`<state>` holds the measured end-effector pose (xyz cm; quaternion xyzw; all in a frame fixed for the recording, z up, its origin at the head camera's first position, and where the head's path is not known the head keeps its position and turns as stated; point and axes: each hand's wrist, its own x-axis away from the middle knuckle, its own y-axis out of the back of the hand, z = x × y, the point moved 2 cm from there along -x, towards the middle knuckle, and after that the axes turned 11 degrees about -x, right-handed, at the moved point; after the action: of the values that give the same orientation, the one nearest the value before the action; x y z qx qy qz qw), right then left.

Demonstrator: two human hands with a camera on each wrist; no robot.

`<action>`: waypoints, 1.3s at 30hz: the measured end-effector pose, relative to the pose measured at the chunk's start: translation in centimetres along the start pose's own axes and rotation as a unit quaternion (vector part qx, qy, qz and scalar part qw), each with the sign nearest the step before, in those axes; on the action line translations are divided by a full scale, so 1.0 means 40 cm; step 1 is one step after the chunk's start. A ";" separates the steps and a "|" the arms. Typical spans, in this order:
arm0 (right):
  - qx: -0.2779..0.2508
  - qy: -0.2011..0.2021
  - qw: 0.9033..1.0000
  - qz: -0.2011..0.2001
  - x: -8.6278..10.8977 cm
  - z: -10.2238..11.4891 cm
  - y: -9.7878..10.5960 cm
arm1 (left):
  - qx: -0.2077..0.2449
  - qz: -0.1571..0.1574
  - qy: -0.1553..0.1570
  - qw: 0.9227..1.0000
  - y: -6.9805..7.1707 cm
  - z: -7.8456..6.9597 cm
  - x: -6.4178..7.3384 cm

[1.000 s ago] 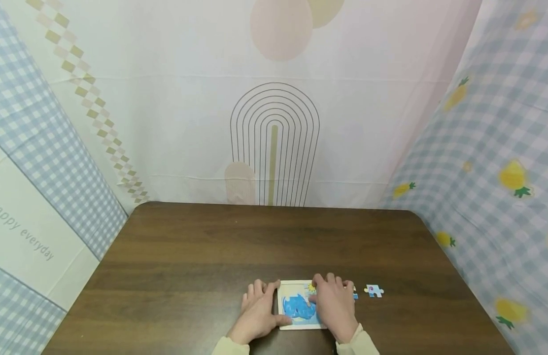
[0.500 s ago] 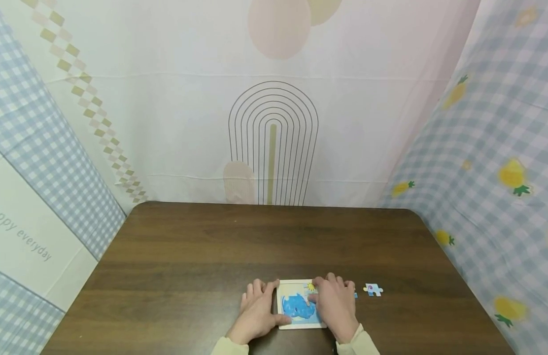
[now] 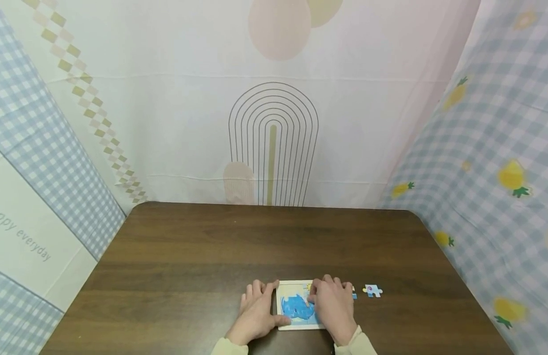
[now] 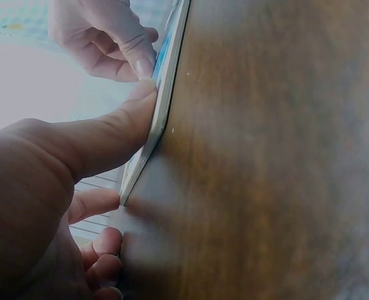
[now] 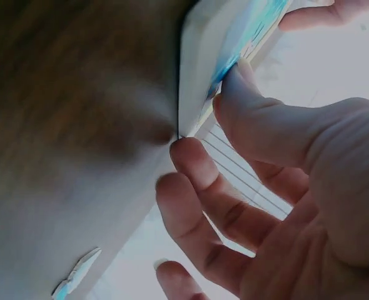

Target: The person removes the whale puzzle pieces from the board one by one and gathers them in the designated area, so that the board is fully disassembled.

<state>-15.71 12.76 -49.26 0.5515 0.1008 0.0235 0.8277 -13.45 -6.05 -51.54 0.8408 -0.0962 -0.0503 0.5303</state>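
Observation:
A jigsaw puzzle (image 3: 296, 306) with a blue animal picture lies in a pale tray frame (image 3: 300, 327) near the table's front edge. My left hand (image 3: 256, 315) is spread along the frame's left side. Its thumb (image 4: 119, 131) presses on the near rim and its index finger touches the far left corner. Over the puzzle's right part is my right hand (image 3: 335, 308), thumb and index finger bent together at a puzzle piece mostly hidden under them. Its other fingers (image 5: 194, 162) curl by the frame's right corner.
One loose puzzle piece (image 3: 372, 290) lies on the brown table (image 3: 203, 261) to the right of the frame. Another puzzle piece (image 3: 355, 293) shows partly behind my right hand. Patterned cloths (image 3: 185, 123) hang around the back and sides.
My right thumb and index finger have shifted slightly on the puzzle, covering more of the printed sun. The left hand and frame stay where they were.

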 end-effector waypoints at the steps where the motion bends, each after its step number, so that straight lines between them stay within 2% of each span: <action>1: -0.001 -0.002 1.000 -0.003 -0.001 -0.001 -0.001 | -0.001 -0.002 -0.001 1.000 0.001 0.000 -0.001; 6: 0.005 -0.012 1.000 -0.003 -0.003 -0.003 -0.001 | -0.001 -0.002 -0.001 1.000 0.000 0.001 -0.002; 18: 0.032 0.007 0.999 0.007 -0.006 0.010 0.009 | -0.002 -0.007 -0.001 1.000 0.003 0.003 -0.001; 25: 0.041 0.004 0.999 0.017 -0.012 0.002 0.000 | 0.002 -0.003 -0.004 1.000 -0.001 0.003 0.000; 28: 0.040 0.015 0.999 0.023 -0.012 -0.004 -0.002 | 0.001 -0.004 -0.006 1.000 -0.003 0.002 0.002; 39: 0.010 0.076 0.997 0.004 -0.019 -0.022 0.012 | -0.011 -0.018 -0.010 1.000 -0.001 -0.001 0.002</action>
<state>-16.59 13.63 -49.03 0.5572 0.1614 0.0681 0.8117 -13.38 -6.03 -51.55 0.8363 -0.0856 -0.0690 0.5372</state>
